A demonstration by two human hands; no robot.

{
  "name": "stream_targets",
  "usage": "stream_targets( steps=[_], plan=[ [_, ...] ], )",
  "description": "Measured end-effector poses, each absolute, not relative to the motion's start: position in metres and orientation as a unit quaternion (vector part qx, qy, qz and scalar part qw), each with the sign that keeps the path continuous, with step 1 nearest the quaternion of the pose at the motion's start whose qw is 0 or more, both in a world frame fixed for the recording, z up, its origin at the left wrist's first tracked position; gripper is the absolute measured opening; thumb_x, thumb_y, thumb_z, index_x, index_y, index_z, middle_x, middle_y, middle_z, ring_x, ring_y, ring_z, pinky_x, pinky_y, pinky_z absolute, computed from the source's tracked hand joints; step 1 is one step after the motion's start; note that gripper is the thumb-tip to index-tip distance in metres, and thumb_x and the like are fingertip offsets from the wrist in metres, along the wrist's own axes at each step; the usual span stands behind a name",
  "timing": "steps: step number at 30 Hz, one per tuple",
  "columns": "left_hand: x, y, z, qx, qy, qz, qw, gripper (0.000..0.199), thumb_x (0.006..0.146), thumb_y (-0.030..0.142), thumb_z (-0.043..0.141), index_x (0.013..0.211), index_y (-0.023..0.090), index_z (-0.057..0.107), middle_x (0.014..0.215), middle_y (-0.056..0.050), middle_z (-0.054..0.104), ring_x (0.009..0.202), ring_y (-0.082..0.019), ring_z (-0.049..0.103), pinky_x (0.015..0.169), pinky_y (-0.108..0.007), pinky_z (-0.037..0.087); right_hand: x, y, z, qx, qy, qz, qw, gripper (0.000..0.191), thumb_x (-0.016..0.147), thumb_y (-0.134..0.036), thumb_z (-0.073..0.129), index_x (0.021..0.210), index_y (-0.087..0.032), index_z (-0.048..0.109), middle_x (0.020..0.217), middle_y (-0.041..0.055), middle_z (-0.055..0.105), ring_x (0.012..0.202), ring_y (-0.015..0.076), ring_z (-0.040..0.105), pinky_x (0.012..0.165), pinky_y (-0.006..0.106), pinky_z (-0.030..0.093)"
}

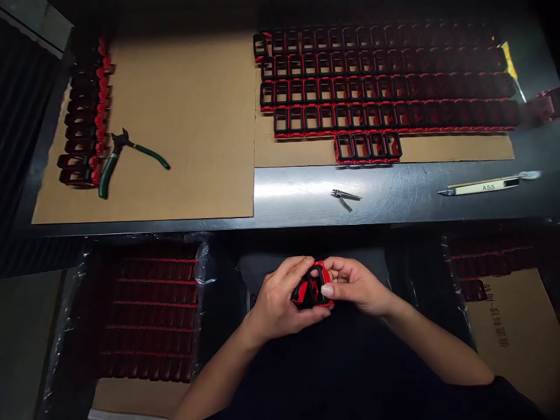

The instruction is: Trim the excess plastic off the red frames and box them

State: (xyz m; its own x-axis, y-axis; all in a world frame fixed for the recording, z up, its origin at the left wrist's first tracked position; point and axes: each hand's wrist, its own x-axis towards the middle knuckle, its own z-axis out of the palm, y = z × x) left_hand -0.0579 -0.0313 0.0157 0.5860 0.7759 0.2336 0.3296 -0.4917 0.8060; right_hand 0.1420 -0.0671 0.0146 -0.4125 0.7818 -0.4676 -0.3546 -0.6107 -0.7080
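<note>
Between my two hands, in front of the table's edge, is a red and black plastic housing (315, 286) with an open rectangular frame. My left hand (280, 297) wraps round its left side, thumb below and fingers over the top. With my right hand (354, 286) I grip its right side, the thumb pressed on the black frame and the fingers curled behind. Part of the housing is hidden by my fingers. On the table beyond lie small metal nippers (345, 197) and several matching housings (368, 147) in a short row.
Long rows of like housings (310, 90) stand on cardboard at the back right. Another column (83, 122) lines the left, beside green-handled cutters (116, 154). A cutter knife (485, 186) marked A55 lies right. Plastic-lined boxes flank me, the left one holding stacked housings (153, 315).
</note>
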Motion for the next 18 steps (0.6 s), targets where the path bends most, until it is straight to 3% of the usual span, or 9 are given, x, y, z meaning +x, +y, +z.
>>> stream_targets(
  steps=[2, 5, 7, 9, 11, 14, 18],
  plan=[
    [-0.059, -0.031, 0.016, 0.791, 0.349, 0.306, 0.398, 0.072, 0.078, 0.046, 0.08, 0.137, 0.016, 0.052, 0.119, -0.016, 0.066, 0.104, -0.028, 0.071, 0.087, -0.041, 0.064, 0.15, -0.061, 0.021, -0.476, -0.36, 0.713, 0.369, 0.036, 0.084, -0.047, 0.076, 0.101, -0.016, 0.07, 0.071, -0.0003, 0.067, 0.058, 0.0121, 0.062, 0.059, 0.026, 0.054],
    [-0.061, -0.031, 0.017, 0.775, 0.359, 0.316, 0.414, 0.073, 0.075, 0.05, 0.081, 0.135, 0.017, 0.054, 0.119, -0.015, 0.066, 0.106, -0.029, 0.07, 0.09, -0.044, 0.063, 0.172, -0.04, 0.027, -0.639, -0.54, 0.363, 0.411, 0.027, 0.09, -0.041, 0.07, 0.107, -0.021, 0.072, 0.087, 0.0052, 0.072, 0.076, 0.0197, 0.067, 0.071, 0.033, 0.055],
    [-0.061, -0.032, 0.017, 0.77, 0.361, 0.323, 0.415, 0.074, 0.076, 0.051, 0.08, 0.136, 0.018, 0.054, 0.12, -0.016, 0.066, 0.107, -0.03, 0.069, 0.091, -0.045, 0.062, 0.189, -0.019, 0.026, -0.689, -0.61, 0.124, 0.371, 0.033, 0.085, -0.042, 0.074, 0.111, -0.022, 0.072, 0.1, 0.0092, 0.072, 0.095, 0.0277, 0.064, 0.085, 0.042, 0.052],
    [-0.061, -0.033, 0.017, 0.77, 0.356, 0.331, 0.414, 0.074, 0.078, 0.05, 0.079, 0.139, 0.018, 0.052, 0.122, -0.016, 0.065, 0.109, -0.03, 0.068, 0.092, -0.045, 0.061, 0.202, 0.001, 0.019, -0.705, -0.64, 0.005, 0.305, 0.041, 0.082, -0.047, 0.076, 0.113, -0.021, 0.071, 0.107, 0.0111, 0.071, 0.103, 0.0323, 0.059, 0.09, 0.047, 0.049],
    [-0.06, -0.034, 0.018, 0.77, 0.35, 0.338, 0.414, 0.074, 0.078, 0.049, 0.078, 0.141, 0.019, 0.051, 0.123, -0.016, 0.065, 0.11, -0.03, 0.068, 0.092, -0.045, 0.061, 0.209, 0.015, 0.012, -0.71, -0.647, -0.036, 0.274, 0.036, 0.083, -0.048, 0.075, 0.107, -0.021, 0.074, 0.104, 0.0104, 0.071, 0.1, 0.0317, 0.059, 0.088, 0.046, 0.049],
    [-0.061, -0.036, 0.018, 0.767, 0.353, 0.342, 0.412, 0.077, 0.077, 0.047, 0.08, 0.142, 0.02, 0.05, 0.123, -0.017, 0.065, 0.11, -0.03, 0.068, 0.092, -0.045, 0.061, 0.21, 0.017, 0.01, -0.694, -0.652, -0.033, 0.303, 0.023, 0.085, -0.041, 0.074, 0.096, -0.021, 0.074, 0.094, 0.0083, 0.072, 0.092, 0.0283, 0.063, 0.085, 0.044, 0.051],
    [-0.063, -0.036, 0.017, 0.762, 0.345, 0.36, 0.413, 0.082, 0.077, 0.053, 0.079, 0.145, 0.019, 0.048, 0.124, -0.018, 0.066, 0.111, -0.031, 0.068, 0.093, -0.047, 0.061, 0.205, -0.016, 0.029, -0.648, -0.647, 0.105, 0.388, 0.019, 0.085, -0.03, 0.073, 0.102, -0.022, 0.071, 0.086, 0.0044, 0.073, 0.072, 0.0204, 0.066, 0.069, 0.036, 0.056]
  ],
)
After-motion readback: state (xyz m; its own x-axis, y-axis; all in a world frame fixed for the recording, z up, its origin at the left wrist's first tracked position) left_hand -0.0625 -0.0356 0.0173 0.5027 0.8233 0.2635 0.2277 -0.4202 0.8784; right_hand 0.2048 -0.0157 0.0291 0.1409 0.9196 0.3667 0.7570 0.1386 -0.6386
